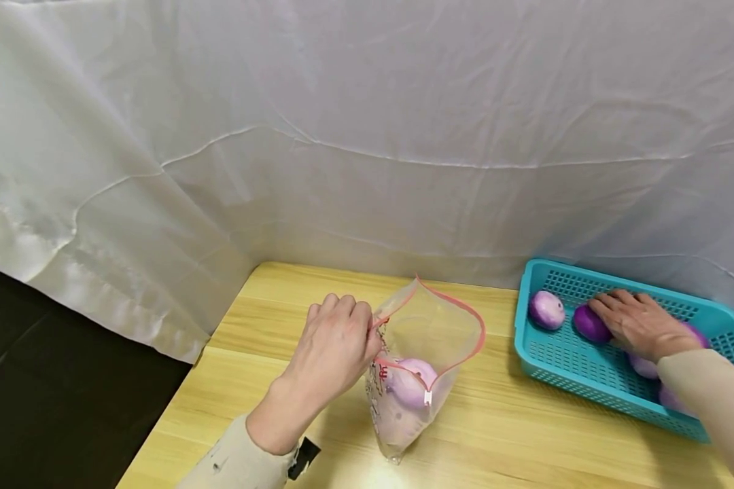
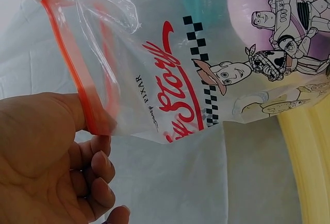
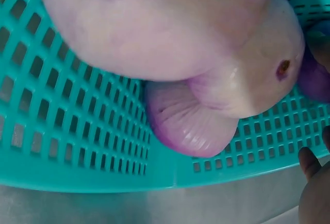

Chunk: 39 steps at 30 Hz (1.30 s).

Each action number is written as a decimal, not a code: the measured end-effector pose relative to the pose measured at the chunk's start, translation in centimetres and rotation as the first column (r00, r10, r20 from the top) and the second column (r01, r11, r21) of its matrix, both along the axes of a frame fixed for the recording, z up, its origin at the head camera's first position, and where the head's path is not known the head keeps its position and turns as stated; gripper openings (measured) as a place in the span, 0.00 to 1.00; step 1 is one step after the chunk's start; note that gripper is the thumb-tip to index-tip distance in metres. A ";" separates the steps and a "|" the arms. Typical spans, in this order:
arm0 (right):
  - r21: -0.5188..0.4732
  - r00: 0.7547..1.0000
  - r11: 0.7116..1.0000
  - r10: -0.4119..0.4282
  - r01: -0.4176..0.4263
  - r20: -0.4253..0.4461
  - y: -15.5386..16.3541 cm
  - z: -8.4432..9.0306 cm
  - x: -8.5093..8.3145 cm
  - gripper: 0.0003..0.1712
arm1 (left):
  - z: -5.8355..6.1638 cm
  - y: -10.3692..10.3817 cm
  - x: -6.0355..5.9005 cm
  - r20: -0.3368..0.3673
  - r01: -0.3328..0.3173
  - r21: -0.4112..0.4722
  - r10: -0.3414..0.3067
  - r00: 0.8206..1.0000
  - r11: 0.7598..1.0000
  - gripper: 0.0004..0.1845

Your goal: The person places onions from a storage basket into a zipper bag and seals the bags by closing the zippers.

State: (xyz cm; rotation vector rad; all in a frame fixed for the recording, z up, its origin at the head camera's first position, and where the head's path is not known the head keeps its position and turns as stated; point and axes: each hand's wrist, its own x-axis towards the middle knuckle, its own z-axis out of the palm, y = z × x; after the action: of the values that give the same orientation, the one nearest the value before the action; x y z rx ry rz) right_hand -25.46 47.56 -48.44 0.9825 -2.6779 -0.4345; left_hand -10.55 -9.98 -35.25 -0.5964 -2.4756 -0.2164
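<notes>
My left hand [image 1: 342, 336] pinches the red-edged rim of a clear zip bag [image 1: 459, 339] between thumb and fingers. The bag's mouth gapes, with a white slider at its front corner. Inside lies a pale purple onion [image 1: 412, 384], with more pale purple below it. In the left wrist view, cartoon figures and red lettering cover the bag [image 2: 175, 90]. My right hand [image 1: 639, 322] reaches into a turquoise basket [image 1: 587, 392], its fingers at a dark purple onion [image 1: 590, 324]. The right wrist view shows spread fingers [image 3: 310, 163] beside that onion [image 3: 312, 80].
A purple-and-white onion [image 1: 547, 310] sits at the basket's left end. Under the right forearm lie several paler onions [image 1: 642, 365], large in the right wrist view. Bag and basket stand on a wooden table [image 1: 269, 319], with a grey-white curtain [image 1: 367, 190] behind.
</notes>
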 end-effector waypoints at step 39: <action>-0.159 0.978 0.987 -0.066 0.035 -0.197 -4.0 3.8 0.6 0.64 | 0.5 1.3 -3.0 -0.034 0.061 0.020 -0.061 0.998 0.998 0.12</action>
State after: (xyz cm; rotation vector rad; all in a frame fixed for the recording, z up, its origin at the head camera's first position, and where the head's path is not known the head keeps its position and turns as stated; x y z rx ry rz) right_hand -24.86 43.59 -44.59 0.7826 -2.5144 -0.3129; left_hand -13.54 -8.64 -34.77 -0.6623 -2.4227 -0.2536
